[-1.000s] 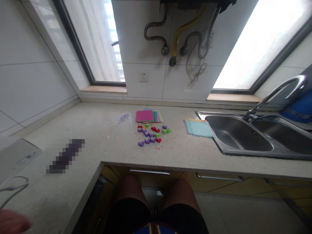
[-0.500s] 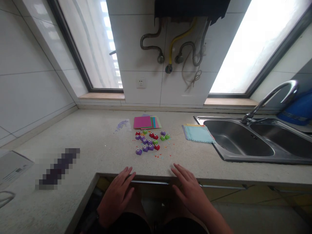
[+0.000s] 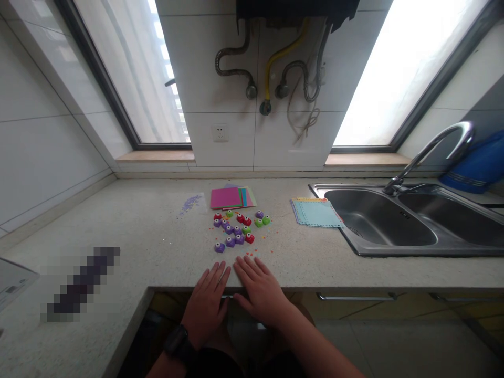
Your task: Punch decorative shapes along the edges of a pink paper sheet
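The left hand point(image 3: 207, 298) lay palm down at the front edge of the bench point(image 3: 334, 254) in the head view, its fingers slightly spread and grasping nothing. The right hand point(image 3: 260, 291) rested just beside it, also flat, fingers close together, thumb held out, and likewise held nothing.

The small eyed pieces point(image 3: 237, 230) sat in a loose cluster on the bench, just beyond the fingertips. They looked light, stiff and hard, probably plastic, and their glossy shells might have been a little slippery. A thumb and finger across the sides of one seemed the surest hold; nothing about them suggested they were fragile. The nearest, a purple piece point(image 3: 219, 247), stood at the front left of the group, apart from the hands.

They were purple, red and green, each a squat block with a round white top and a dark centre, like an eye. Orange flecks point(image 3: 271, 251) were scattered around them. Behind lay a stack of coloured sheets point(image 3: 224, 198), magenta on top, and to the right pale blue sheets point(image 3: 321, 212) with patterned edges, both likely thin and easily creased.
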`<state>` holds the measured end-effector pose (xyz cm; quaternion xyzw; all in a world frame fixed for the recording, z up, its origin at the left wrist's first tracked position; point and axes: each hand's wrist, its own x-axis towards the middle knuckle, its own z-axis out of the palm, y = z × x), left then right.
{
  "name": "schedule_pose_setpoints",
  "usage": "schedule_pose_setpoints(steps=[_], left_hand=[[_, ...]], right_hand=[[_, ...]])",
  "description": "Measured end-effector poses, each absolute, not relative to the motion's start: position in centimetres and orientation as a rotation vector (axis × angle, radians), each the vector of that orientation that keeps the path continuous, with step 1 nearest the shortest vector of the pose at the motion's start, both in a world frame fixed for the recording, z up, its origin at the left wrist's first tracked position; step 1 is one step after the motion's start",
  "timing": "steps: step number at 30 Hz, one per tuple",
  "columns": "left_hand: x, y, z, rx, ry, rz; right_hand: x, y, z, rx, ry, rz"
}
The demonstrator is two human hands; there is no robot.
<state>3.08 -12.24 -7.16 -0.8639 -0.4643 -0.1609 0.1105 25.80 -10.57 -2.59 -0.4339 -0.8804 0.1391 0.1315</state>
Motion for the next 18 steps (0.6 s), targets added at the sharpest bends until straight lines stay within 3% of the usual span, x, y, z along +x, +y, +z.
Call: schedule_pose_setpoints(steps=[18], left_hand=[[3.6, -12.7, -6.8, -2.556, -1.430, -0.468]], right_hand=[[28.4, -8.0, -2.3, -1.404, -2.465, 0.314]])
